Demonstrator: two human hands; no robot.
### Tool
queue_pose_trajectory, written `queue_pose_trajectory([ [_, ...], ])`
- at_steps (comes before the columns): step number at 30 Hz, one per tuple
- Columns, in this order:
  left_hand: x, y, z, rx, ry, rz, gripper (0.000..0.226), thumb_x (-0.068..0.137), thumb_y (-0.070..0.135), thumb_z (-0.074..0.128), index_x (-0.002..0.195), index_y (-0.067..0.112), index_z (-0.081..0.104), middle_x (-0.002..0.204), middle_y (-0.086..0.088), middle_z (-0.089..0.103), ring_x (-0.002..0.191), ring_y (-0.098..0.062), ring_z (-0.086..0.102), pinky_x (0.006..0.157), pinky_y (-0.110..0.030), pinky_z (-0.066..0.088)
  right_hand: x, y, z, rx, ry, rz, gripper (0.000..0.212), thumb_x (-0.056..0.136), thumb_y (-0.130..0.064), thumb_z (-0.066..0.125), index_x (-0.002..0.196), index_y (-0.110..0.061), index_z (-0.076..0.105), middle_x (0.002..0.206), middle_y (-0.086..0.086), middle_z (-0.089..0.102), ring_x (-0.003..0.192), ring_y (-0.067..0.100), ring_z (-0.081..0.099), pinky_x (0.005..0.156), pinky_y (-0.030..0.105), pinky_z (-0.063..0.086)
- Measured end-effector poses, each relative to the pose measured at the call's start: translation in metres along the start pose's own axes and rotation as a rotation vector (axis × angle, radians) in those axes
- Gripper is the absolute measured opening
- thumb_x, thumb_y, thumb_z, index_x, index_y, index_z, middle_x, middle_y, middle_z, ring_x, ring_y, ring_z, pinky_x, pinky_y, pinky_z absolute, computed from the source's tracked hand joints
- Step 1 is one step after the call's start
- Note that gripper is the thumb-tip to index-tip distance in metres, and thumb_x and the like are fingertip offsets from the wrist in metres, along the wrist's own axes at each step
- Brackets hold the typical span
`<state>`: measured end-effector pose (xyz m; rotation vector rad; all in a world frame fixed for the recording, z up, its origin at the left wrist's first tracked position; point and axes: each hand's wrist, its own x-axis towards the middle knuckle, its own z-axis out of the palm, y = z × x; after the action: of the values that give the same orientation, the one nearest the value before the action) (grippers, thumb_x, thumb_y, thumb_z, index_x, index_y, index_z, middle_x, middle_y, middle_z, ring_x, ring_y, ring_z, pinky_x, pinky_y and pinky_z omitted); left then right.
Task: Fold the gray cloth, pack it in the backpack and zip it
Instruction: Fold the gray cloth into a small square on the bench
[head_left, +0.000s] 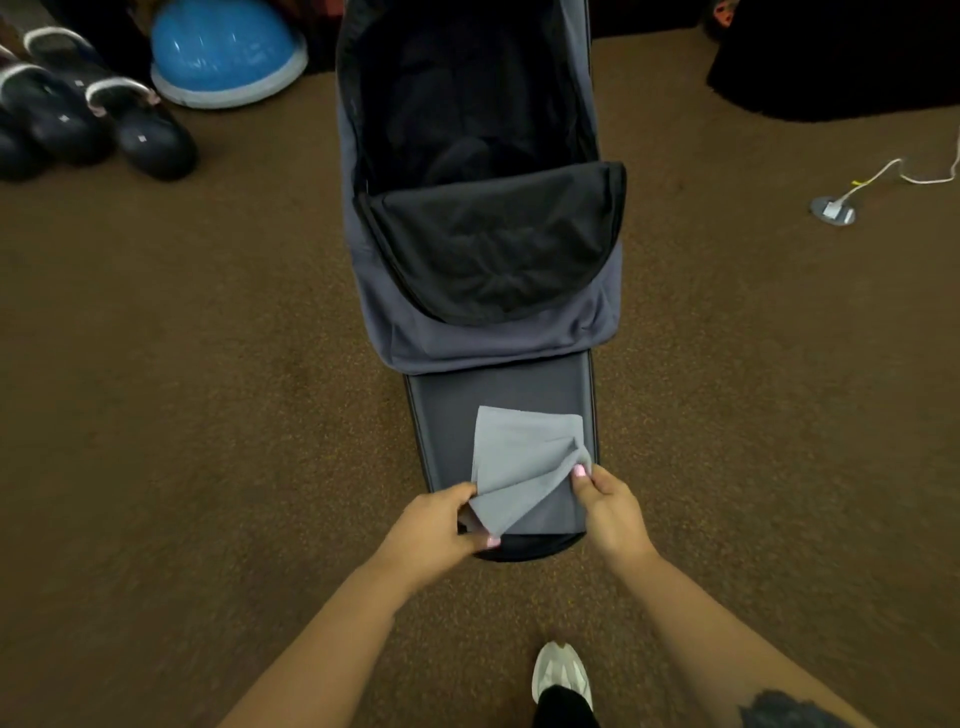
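A gray cloth, partly folded, lies on the flat near panel of an open dark gray backpack on the brown carpet. My left hand pinches the cloth's near left corner. My right hand pinches its right edge, lifting a fold. The backpack's main compartment gapes open at the far end, black inside, and a black-lined flap hangs over its front pocket.
Dark shoes and a blue dome sit at the far left. A white cable with a floor outlet lies to the right. A black object fills the far right corner. My white shoe stands below.
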<state>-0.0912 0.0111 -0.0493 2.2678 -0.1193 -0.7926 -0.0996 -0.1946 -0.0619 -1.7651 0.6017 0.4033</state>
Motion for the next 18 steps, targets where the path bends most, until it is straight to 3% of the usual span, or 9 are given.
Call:
queue_pose_trajectory([
  [3,0.007,0.005,0.003,-0.006,0.092,0.005,0.033,0.086,0.027,0.064,0.119,0.024,0.058,0.102,0.004,0.066,0.089,-0.010,0.061,0.069,-0.019,0.045,0.005,-0.006,-0.002,-0.082,0.035,0.009,0.028,0.094,-0.030,0.051,0.095,-0.004,0.062,0.093,0.010,0.064,0.091,0.028,0.059,0.077,0.040,0.044],
  [6,0.015,0.009,0.004,0.017,0.203,0.029,0.018,0.089,0.027,0.059,0.104,0.017,0.062,0.091,-0.002,0.064,0.082,-0.016,0.059,0.063,-0.024,0.039,0.008,-0.016,-0.002,-0.195,0.047,-0.012,0.026,0.087,-0.031,0.061,0.095,-0.007,0.058,0.089,0.005,0.063,0.083,0.024,0.058,0.065,0.034,0.041],
  [9,0.023,0.012,0.005,0.048,0.300,0.117,0.017,0.087,0.023,0.061,0.099,0.011,0.062,0.090,0.004,0.050,0.086,-0.011,0.048,0.071,-0.019,0.033,0.014,-0.024,0.001,-0.275,0.095,-0.052,0.029,0.088,-0.036,0.060,0.090,-0.007,0.054,0.083,0.003,0.060,0.078,0.021,0.055,0.059,0.032,0.037],
  [12,0.029,0.013,0.003,0.075,0.348,0.167,0.018,0.085,0.024,0.062,0.097,0.011,0.060,0.091,0.006,0.049,0.089,-0.012,0.045,0.082,-0.029,0.038,0.022,-0.027,0.002,-0.329,0.135,-0.070,0.037,0.093,-0.034,0.052,0.071,-0.006,0.041,0.066,0.004,0.046,0.067,0.023,0.047,0.054,0.033,0.030],
  [15,0.032,0.017,0.003,0.018,0.302,0.120,0.013,0.086,0.024,0.058,0.086,0.013,0.053,0.078,-0.003,0.054,0.075,-0.014,0.048,0.067,-0.028,0.035,0.028,-0.024,0.000,-0.328,0.130,-0.039,0.038,0.093,-0.030,0.054,0.066,-0.011,0.034,0.061,0.000,0.040,0.064,0.021,0.042,0.051,0.029,0.027],
  [18,0.038,0.020,0.005,-0.117,0.201,-0.013,0.012,0.090,0.026,0.053,0.100,0.021,0.048,0.083,-0.008,0.061,0.072,-0.018,0.057,0.059,-0.031,0.041,0.034,-0.021,-0.004,-0.329,0.112,-0.006,0.034,0.089,-0.026,0.060,0.065,-0.019,0.037,0.065,-0.003,0.046,0.070,0.021,0.048,0.051,0.027,0.031],
])
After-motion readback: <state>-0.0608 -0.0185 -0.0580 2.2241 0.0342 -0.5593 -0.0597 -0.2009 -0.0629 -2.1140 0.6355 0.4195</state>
